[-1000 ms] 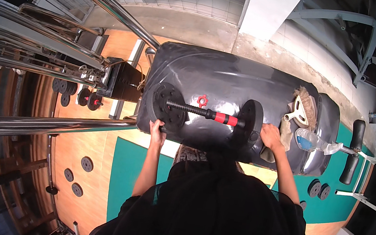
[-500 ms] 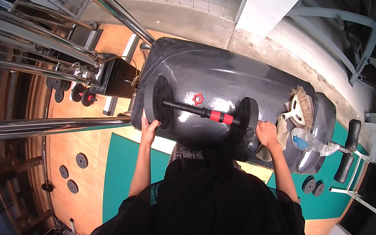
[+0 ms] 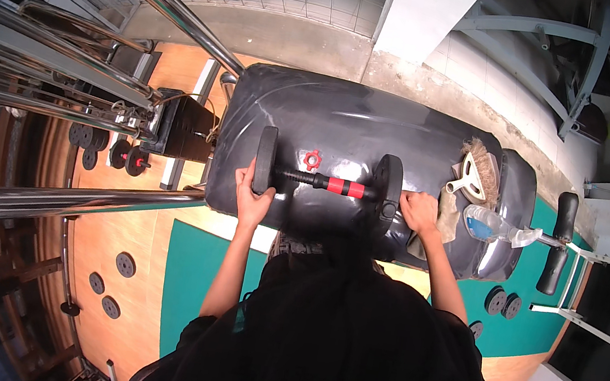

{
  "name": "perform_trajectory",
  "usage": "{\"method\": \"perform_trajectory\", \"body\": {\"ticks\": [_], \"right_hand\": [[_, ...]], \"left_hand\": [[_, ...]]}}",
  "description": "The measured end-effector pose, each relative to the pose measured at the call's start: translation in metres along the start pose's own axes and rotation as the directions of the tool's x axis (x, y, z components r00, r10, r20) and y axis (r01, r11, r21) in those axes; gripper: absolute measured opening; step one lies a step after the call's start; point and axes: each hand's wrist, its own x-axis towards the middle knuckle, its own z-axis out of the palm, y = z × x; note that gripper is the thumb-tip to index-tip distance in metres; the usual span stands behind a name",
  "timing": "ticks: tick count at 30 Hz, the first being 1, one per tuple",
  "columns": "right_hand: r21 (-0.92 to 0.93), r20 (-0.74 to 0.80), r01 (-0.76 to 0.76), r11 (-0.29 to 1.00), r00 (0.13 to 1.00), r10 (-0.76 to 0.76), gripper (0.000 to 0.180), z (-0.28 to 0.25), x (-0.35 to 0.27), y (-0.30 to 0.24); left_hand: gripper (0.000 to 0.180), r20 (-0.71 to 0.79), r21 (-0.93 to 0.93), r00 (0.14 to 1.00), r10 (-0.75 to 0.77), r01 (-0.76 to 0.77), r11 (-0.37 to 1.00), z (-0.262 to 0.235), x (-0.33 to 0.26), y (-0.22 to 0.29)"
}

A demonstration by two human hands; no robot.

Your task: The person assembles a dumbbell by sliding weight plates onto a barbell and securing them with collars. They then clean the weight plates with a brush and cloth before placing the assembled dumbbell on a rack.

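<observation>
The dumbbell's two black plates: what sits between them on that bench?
In the head view, between the left plate and right plate runs the dumbbell's bar with a red sleeve. A small red collar nut lies on the black bench just behind it.

Head camera, looking straight down.
It sits high over the person's own torso, facing a padded desk (image 3: 378,130) close below; fisheye bends floor and steel rails (image 3: 65,192) round the rim.

Glossy black bench pad (image 3: 346,129); matt dumbbell plates (image 3: 387,187).

left hand (image 3: 252,200) on dumbbell (image 3: 326,183) plate | right hand (image 3: 419,211) at other plate | black bench (image 3: 331,127)
</observation>
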Motion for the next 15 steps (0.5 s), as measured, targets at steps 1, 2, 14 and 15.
{"method": "perform_trajectory", "body": {"ticks": [1,2,14,15], "right_hand": [[0.019,-0.016,-0.011,1.0,1.0,0.011,0.043,-0.001,0.001,0.0],[0.043,-0.03,-0.03,0.999,0.999,0.032,0.042,0.002,0.002,0.0],[-0.027,-0.069,-0.121,0.992,0.99,0.119,0.057,0.011,0.0,0.01],[-0.057,-0.08,-0.134,0.989,0.988,0.129,0.059,0.011,0.002,0.009]], "left_hand": [[0.065,-0.031,-0.059,0.998,-0.047,0.045,0.997,0.002,-0.002,0.001],[0.062,0.02,-0.197,0.978,-0.207,0.207,0.958,0.002,-0.003,0.004],[0.085,0.29,-0.216,0.956,-0.045,0.111,0.97,0.056,-0.052,0.013],[0.085,0.326,-0.181,0.945,0.0,0.062,0.982,0.052,-0.052,0.012]]}}
